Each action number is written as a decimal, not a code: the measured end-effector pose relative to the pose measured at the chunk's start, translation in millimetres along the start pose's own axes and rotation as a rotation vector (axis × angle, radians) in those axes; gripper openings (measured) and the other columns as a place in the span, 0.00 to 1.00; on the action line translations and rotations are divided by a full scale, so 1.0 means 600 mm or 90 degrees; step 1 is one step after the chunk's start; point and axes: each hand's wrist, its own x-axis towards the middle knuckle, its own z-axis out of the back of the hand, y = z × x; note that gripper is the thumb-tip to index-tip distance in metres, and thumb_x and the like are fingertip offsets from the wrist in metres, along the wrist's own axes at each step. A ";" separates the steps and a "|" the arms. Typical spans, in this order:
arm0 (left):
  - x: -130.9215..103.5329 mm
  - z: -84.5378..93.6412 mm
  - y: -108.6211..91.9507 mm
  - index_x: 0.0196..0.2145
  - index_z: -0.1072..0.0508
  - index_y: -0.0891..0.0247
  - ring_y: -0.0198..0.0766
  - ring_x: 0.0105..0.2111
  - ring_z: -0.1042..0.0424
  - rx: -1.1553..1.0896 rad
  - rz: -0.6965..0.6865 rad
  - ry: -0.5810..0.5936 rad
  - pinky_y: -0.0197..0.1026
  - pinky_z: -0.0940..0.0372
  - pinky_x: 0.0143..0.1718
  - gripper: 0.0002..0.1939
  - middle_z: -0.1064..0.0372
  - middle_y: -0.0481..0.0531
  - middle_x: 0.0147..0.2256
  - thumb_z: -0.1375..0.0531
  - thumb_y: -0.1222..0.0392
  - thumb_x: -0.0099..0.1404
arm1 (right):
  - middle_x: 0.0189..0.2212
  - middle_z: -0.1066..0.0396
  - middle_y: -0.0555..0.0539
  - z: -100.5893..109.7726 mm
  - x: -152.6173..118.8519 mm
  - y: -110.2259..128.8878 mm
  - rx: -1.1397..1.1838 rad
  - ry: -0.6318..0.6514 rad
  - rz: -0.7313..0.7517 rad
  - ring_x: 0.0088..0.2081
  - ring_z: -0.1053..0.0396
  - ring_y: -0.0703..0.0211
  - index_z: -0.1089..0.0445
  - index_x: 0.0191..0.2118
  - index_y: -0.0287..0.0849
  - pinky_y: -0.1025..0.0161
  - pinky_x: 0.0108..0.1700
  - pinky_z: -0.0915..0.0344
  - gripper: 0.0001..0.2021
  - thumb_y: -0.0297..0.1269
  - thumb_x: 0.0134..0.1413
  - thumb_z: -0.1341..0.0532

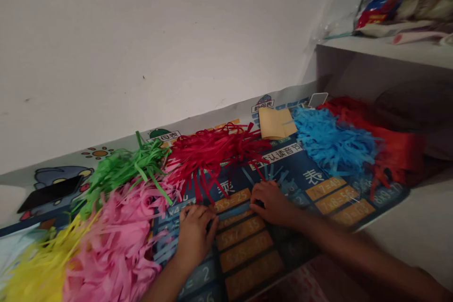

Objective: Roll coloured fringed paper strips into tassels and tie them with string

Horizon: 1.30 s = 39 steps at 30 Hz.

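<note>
A blue fringed strip [233,212], thin like tissue or crepe paper, stretches across the printed mat between my hands. My left hand [196,229] lies over its left part with fingers curled down onto it. Over the right part, my right hand [271,203] has its thumb and fingers pinched together. Loose blue fringes [283,180] spread out beyond the right hand, and fainter ones show left of the left hand. Just behind the hands is a crimson fringed bundle [215,148]. A pink fringed pile [113,240] rests close to the left hand. Blur hides the exact grip.
Green [123,170] and yellow [46,259] fringe bundles lie left, near a black phone-like slab [51,193]. At right are a bright blue bundle [334,141], red-orange fringe [392,151] and folded tan paper [277,123]. A wall [159,47] and shelf [385,52] bound the table.
</note>
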 end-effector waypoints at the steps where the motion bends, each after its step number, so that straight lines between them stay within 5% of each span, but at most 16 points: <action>1: 0.002 -0.002 0.002 0.30 0.26 0.60 0.44 0.36 0.30 0.002 0.003 0.008 0.51 0.46 0.44 0.07 0.27 0.50 0.32 0.43 0.62 0.65 | 0.33 0.30 0.49 0.001 0.001 0.002 0.006 0.005 -0.007 0.39 0.35 0.56 0.29 0.31 0.41 0.58 0.42 0.49 0.03 0.33 0.54 0.35; 10: 0.012 -0.006 0.001 0.30 0.27 0.59 0.43 0.36 0.31 0.037 -0.002 0.039 0.51 0.47 0.45 0.05 0.27 0.49 0.31 0.40 0.67 0.62 | 0.33 0.30 0.49 0.003 0.005 0.007 0.007 -0.005 -0.045 0.38 0.36 0.56 0.30 0.31 0.41 0.57 0.42 0.49 0.03 0.29 0.50 0.35; 15: 0.010 -0.008 -0.017 0.40 0.26 0.49 0.45 0.43 0.33 0.115 -0.170 -0.003 0.56 0.53 0.55 0.16 0.25 0.44 0.37 0.37 0.70 0.58 | 0.39 0.27 0.51 0.009 -0.002 0.008 -0.108 -0.084 0.196 0.46 0.38 0.53 0.28 0.34 0.46 0.49 0.51 0.54 0.03 0.33 0.59 0.38; 19: 0.023 -0.011 -0.036 0.34 0.27 0.56 0.45 0.40 0.33 0.170 -0.194 -0.004 0.57 0.52 0.55 0.08 0.27 0.46 0.30 0.38 0.67 0.57 | 0.35 0.27 0.49 0.004 0.004 0.012 -0.232 -0.050 0.306 0.45 0.39 0.54 0.29 0.33 0.42 0.48 0.53 0.53 0.07 0.29 0.63 0.42; 24: 0.037 -0.017 -0.043 0.29 0.27 0.56 0.45 0.37 0.33 0.169 -0.202 -0.034 0.58 0.50 0.54 0.09 0.29 0.47 0.27 0.43 0.68 0.62 | 0.33 0.28 0.48 0.001 0.029 0.019 -0.264 -0.025 0.225 0.40 0.38 0.54 0.31 0.32 0.40 0.50 0.47 0.48 0.06 0.33 0.61 0.41; 30: 0.018 -0.025 -0.030 0.39 0.25 0.58 0.42 0.36 0.32 0.188 -0.225 -0.066 0.55 0.48 0.52 0.14 0.29 0.47 0.29 0.45 0.74 0.64 | 0.37 0.27 0.47 -0.014 0.027 0.040 -0.264 -0.041 0.251 0.41 0.37 0.54 0.30 0.38 0.41 0.52 0.45 0.47 0.03 0.34 0.62 0.40; 39: -0.011 -0.020 -0.005 0.40 0.24 0.57 0.39 0.33 0.32 -0.020 -0.173 -0.059 0.46 0.43 0.40 0.12 0.27 0.49 0.31 0.47 0.64 0.70 | 0.33 0.27 0.49 -0.009 -0.015 -0.021 -0.049 -0.052 0.150 0.38 0.35 0.57 0.26 0.34 0.43 0.57 0.42 0.46 0.01 0.33 0.58 0.35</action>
